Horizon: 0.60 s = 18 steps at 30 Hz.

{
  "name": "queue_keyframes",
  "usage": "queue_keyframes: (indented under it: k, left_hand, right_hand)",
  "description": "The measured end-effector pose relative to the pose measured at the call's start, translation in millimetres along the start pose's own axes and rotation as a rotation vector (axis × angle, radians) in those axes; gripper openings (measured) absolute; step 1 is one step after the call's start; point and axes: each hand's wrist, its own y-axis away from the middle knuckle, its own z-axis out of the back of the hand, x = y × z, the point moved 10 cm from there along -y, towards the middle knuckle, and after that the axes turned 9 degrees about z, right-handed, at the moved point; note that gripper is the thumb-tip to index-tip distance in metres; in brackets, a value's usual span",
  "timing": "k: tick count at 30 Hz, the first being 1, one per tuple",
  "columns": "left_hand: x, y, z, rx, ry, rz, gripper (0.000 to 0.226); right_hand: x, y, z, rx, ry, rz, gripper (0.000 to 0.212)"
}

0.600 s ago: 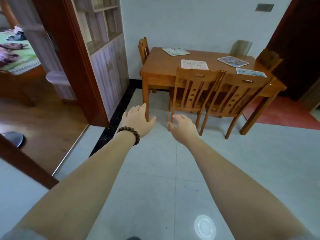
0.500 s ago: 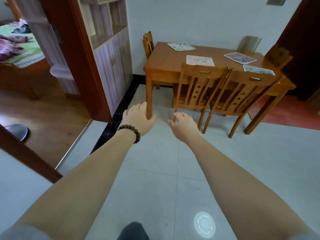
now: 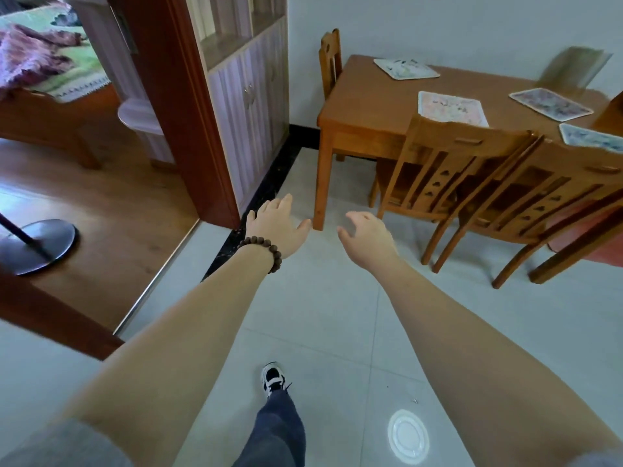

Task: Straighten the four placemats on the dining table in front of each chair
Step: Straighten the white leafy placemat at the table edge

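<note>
A wooden dining table (image 3: 367, 96) stands ahead at the upper right with several patterned placemats on it. One placemat (image 3: 406, 68) lies skewed at the far left, one (image 3: 451, 107) sits behind the near left chair (image 3: 448, 170), one (image 3: 550, 103) lies askew at the far right, and one (image 3: 590, 137) is cut by the frame edge. My left hand (image 3: 274, 224), with a bead bracelet, and my right hand (image 3: 367, 235) reach forward over the floor, both empty with loose fingers, well short of the table.
A second chair (image 3: 539, 203) stands right of the first, and another chair (image 3: 330, 59) is at the table's left end. A cabinet and door frame (image 3: 188, 106) rise to the left. A lamp base (image 3: 37, 244) sits on the wooden floor. My foot (image 3: 273, 379) steps on tile.
I have walked closer to the table, which now looks larger and further right. My leg and shoe have swung into view. Both hands stay empty and stretched forward.
</note>
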Motion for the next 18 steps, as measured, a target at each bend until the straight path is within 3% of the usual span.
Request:
queue_keyframes:
  k: [9, 18]
  left_hand:
    - [27.8, -204.9, 6.3, 0.058, 0.024, 0.035, 0.07]
    - [17.6, -374.3, 0.2, 0.082, 0.012, 0.015, 0.071]
  right_hand:
    - [5.4, -212.6, -9.1, 0.017, -0.072, -0.041, 0.05]
    - [-34.0, -378.3, -2.3, -0.018, -0.067, -0.059, 0.049]
